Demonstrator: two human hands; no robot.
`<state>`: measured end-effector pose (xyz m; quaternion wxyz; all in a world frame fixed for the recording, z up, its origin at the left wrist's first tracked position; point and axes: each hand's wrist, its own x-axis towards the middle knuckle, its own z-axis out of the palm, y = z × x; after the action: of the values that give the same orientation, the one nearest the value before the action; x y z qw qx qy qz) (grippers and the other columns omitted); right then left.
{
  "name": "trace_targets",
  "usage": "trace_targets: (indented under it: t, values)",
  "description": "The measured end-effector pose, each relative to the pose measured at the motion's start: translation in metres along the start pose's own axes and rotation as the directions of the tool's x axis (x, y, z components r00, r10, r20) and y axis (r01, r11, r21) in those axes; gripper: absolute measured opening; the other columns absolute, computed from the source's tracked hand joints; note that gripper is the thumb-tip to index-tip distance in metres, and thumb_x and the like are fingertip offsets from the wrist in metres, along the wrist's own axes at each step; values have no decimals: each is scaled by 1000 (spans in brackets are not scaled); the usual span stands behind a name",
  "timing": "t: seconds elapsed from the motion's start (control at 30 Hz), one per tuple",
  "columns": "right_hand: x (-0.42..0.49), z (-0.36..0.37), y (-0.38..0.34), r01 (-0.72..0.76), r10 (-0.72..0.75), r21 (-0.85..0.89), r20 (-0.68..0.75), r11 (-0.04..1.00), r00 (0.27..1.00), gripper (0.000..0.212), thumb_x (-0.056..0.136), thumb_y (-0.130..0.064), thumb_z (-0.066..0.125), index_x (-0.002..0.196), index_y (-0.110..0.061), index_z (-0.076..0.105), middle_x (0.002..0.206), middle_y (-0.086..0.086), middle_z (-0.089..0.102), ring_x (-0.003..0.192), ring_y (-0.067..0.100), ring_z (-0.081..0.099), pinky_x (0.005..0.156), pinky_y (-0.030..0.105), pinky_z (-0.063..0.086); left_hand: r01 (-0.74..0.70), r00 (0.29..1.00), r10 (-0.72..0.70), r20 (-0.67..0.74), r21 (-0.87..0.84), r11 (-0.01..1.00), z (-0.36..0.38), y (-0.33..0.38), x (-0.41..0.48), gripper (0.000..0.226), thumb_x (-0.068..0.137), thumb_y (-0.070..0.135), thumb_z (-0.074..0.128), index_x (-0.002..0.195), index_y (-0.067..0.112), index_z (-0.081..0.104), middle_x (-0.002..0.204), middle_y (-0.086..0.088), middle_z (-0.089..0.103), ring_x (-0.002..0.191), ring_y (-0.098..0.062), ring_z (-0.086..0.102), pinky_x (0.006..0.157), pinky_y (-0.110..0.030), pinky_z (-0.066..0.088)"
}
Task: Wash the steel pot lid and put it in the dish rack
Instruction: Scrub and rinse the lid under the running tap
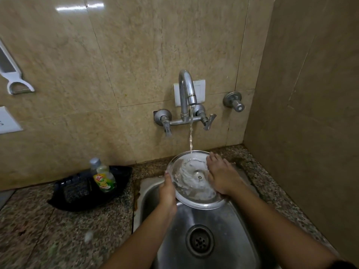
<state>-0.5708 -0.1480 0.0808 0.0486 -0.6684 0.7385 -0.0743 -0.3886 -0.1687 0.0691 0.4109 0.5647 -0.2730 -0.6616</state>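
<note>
The round steel pot lid (191, 181) is tilted over the steel sink (229, 230), its underside facing me, with a small rivet at its centre. Water from the tap (186, 94) falls onto the lid's far rim and spreads across it. My left hand (167, 193) grips the lid's left rim. My right hand (221, 175) lies flat on the lid's right side, fingers spread toward the far rim. No dish rack is in view.
A dish soap bottle (103, 175) stands in a black tray (81, 189) on the granite counter (58, 230) left of the sink. The sink drain (200, 240) lies below the lid. A tiled wall stands close on the right; a white peeler (13, 74) hangs at the far left.
</note>
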Motion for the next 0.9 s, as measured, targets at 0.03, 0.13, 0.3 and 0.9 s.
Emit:
trace_targets:
  t: [0.03,0.13,0.3,0.9]
  values:
    - [9,1,-10,23,-22,35,-25,999,999,66,98,-45,27,152,-13,7,161,7,5,149,21,4,119,38,5,9,1000,-9,14,3,1000,5,0,-2,51,92,58,39,100,16,67,98,-13,74,90,-31,71,87,-52,55]
    - [11,2,-40,281,-285,130,18,951,958,63,100,-43,26,152,-18,1,161,1,-3,148,14,-4,116,30,-2,-15,999,15,28,-6,1000,17,-2,-3,57,92,60,38,107,14,68,98,-13,75,92,-29,71,89,-48,55]
    - [-35,-2,-3,506,-530,169,154,846,834,54,103,-39,20,151,-32,-2,157,-14,-12,144,2,-14,116,27,-6,-42,998,40,-51,-37,998,20,-2,2,57,91,61,39,105,14,68,98,-14,73,90,-31,70,83,-46,57]
    - [-21,-13,31,385,-378,0,194,923,905,62,99,-48,25,151,-28,-1,161,-4,-5,148,15,-5,119,38,2,-94,985,87,-149,-40,995,16,0,4,52,94,55,40,103,11,67,96,-13,72,87,-29,69,87,-47,55]
